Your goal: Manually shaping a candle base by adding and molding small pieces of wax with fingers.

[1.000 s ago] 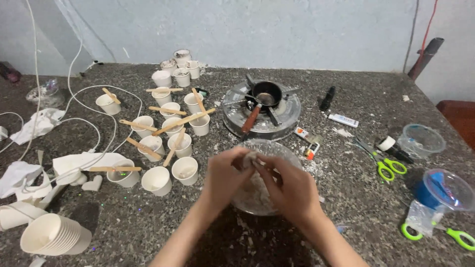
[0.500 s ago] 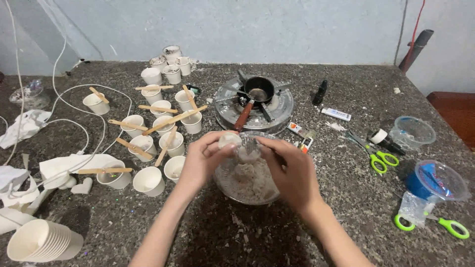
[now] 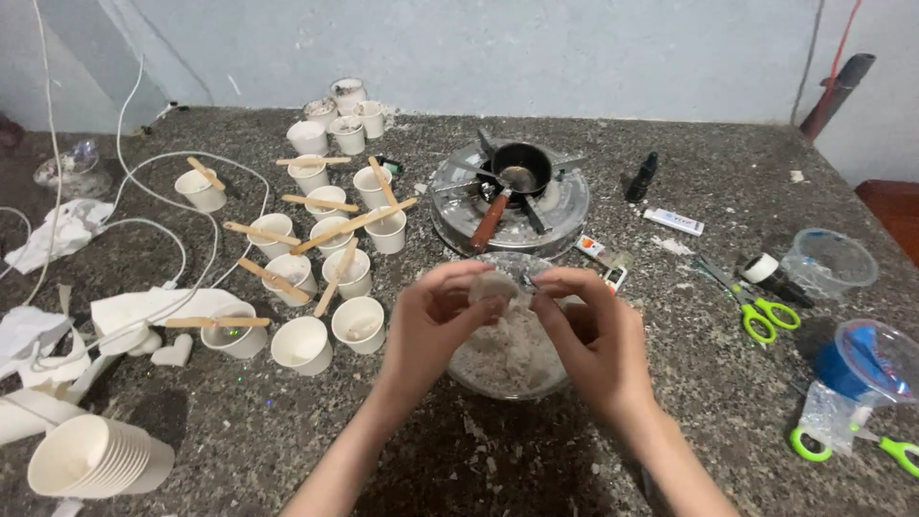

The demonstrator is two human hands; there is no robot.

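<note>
The left hand (image 3: 436, 321) and the right hand (image 3: 598, 330) are close together over a clear glass bowl (image 3: 512, 383) of white flakes, and they pinch one pale lump (image 3: 493, 287) between their fingertips, just above the bowl. I think the person is breaking the lump into small bits, so the next move will need a firm squeeze right over the bowl, or crumbs will fall on the worktop (image 3: 670, 124). Some white bits already lie there, near the bowl. Behind the bowl sits one round metal burner (image 3: 507, 206) with one small black pan (image 3: 522, 168) on top. To the left stand little white paper cups (image 3: 330, 249); I count about sixteen, though the ones at the back are hard to tell apart. Seven wooden sticks (image 3: 354, 225) lie across the cups. One stack of more cups (image 3: 96, 458) lies on its side near the front left corner. White cables (image 3: 144, 230) loop by the cups. On the right I see two pairs of green scissors (image 3: 766, 318), one empty clear tub (image 3: 831, 263) and one blue tub (image 3: 866, 359).
</note>
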